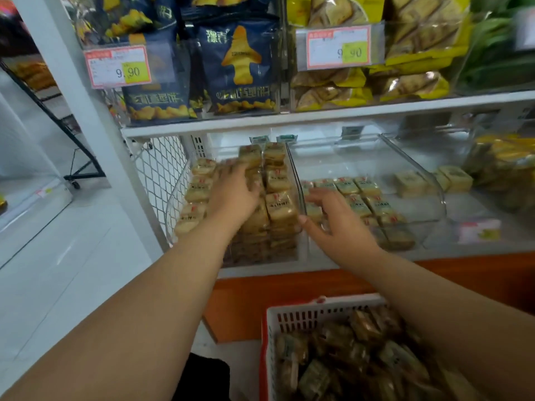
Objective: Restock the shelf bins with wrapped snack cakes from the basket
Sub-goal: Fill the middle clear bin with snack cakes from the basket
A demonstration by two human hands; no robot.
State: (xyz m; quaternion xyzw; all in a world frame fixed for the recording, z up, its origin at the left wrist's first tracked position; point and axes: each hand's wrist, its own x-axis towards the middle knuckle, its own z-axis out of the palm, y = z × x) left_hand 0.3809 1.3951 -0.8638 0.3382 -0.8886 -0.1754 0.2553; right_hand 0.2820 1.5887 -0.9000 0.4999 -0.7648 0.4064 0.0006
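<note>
Two clear shelf bins sit side by side on the lower shelf. The left bin (173,215) is packed with stacked tan wrapped snack cakes (279,208). My left hand (234,192) reaches into it and lies on top of the cakes, fingers spread forward; it is blurred. The right bin (434,195) holds a low layer of green-labelled wrapped cakes (364,195). My right hand (338,224) rests over these cakes near the bin's front left corner, fingers extended. A white and red basket (289,316) with several wrapped cakes (359,363) stands at the bottom right.
The upper shelf (289,120) carries blue snack bags (240,68), yellow snack bags (405,53) and price tags (118,66). More yellow packs (503,163) lie at the far right. An orange base panel (260,299) runs below the shelf. White floor (72,270) spreads to the left.
</note>
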